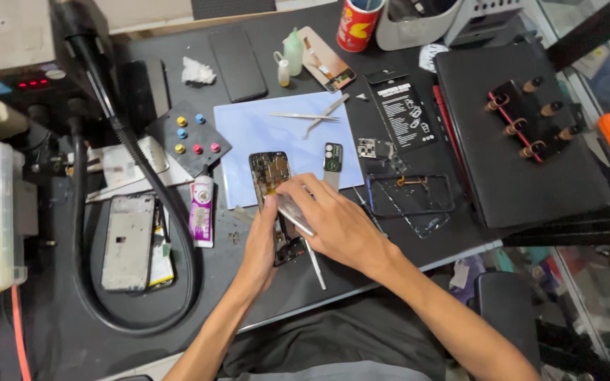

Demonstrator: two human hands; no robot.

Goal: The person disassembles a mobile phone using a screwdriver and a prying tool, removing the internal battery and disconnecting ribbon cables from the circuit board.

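Observation:
An opened phone (270, 173) with its back off and its boards showing lies on a pale blue mat (287, 134) at the middle of the dark bench. My left hand (261, 243) grips the phone's near end from the left side. My right hand (337, 220) reaches across from the right and pinches a slim silver tool (296, 215) against the phone's lower half. A thin metal rod (317, 267) lies under my right hand, pointing toward me.
Tweezers (305, 116) lie on the mat. A phone frame (411, 195) is to the right, another stripped phone (128, 242) and a glue tube (201, 210) to the left. A thick black hose (142, 169) loops at left. Small bottles (292, 51), a red cup (358, 25) and a black case (517, 141) stand behind.

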